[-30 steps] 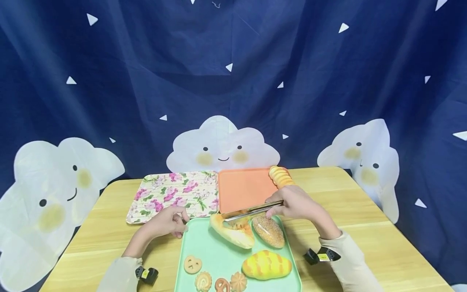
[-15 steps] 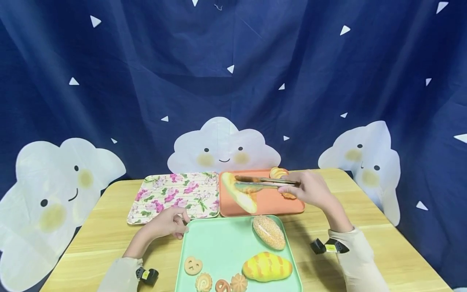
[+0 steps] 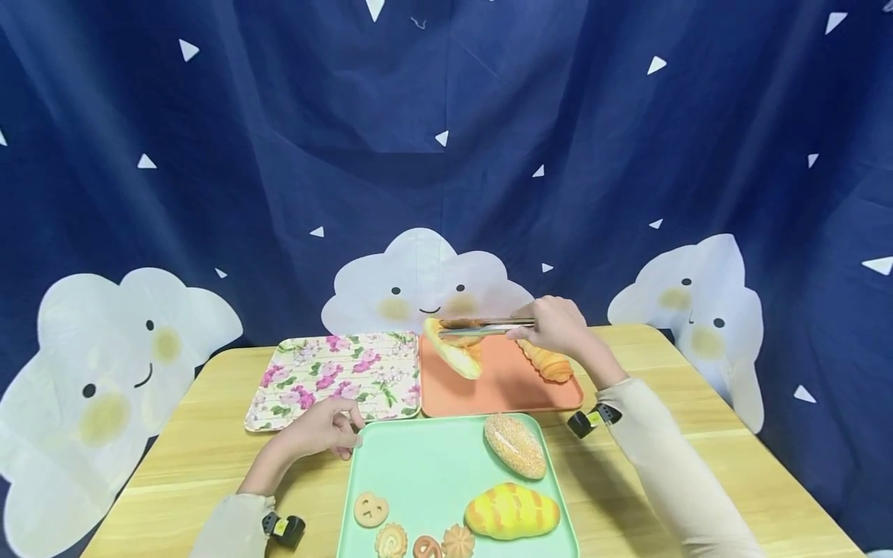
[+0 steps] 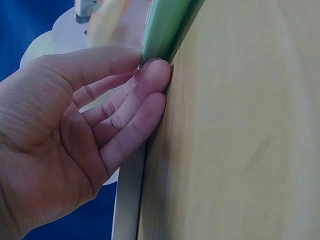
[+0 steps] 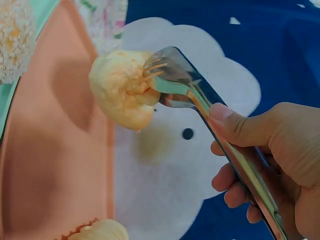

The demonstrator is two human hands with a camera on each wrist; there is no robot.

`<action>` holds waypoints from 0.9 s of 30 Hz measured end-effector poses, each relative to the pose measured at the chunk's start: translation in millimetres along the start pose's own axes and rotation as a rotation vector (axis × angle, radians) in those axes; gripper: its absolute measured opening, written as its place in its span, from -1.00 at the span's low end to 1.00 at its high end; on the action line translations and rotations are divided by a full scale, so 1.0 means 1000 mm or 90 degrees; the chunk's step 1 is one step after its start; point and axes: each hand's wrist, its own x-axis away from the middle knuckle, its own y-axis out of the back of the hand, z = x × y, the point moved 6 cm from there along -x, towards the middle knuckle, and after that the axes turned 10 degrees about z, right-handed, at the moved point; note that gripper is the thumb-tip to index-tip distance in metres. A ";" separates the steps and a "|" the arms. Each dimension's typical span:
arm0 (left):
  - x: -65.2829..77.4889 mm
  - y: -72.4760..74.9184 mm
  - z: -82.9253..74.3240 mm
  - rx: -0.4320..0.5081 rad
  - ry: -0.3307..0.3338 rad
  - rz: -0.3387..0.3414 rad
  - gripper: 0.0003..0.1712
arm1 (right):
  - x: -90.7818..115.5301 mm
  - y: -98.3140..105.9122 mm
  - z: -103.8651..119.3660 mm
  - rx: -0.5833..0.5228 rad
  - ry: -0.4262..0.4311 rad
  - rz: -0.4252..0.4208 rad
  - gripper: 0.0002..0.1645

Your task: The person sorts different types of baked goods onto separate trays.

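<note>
My right hand [image 3: 556, 324] grips metal serving tongs [image 5: 215, 125], thumb on one side and curled fingers on the other. The tongs' fork-like end pinches a curved, pale yellow bread roll [image 5: 117, 90]. In the head view the roll hangs over the left part of the orange tray [image 3: 502, 391], and its shadow falls on that tray in the right wrist view. At the far-left corner of the green tray [image 3: 412, 457], my left hand [image 4: 95, 110] pinches the rim between thumb and fingers.
A sesame-topped roll [image 3: 515, 446], a yellow striped bread [image 3: 512, 511] and several cookies [image 3: 370, 509] lie on the green tray. A ridged croissant [image 3: 547, 362] sits on the orange tray's right side. A flowered tray [image 3: 335, 376] stands beside it at left.
The tongs have lifted the curved bread roll off the green tray and carried it over the orange tray, towards its far-left part. The left hand stays at the green tray's corner.
</note>
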 end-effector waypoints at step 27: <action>0.000 -0.001 0.000 0.010 -0.013 0.004 -0.79 | -0.044 -0.043 0.012 0.023 -0.044 0.120 -0.50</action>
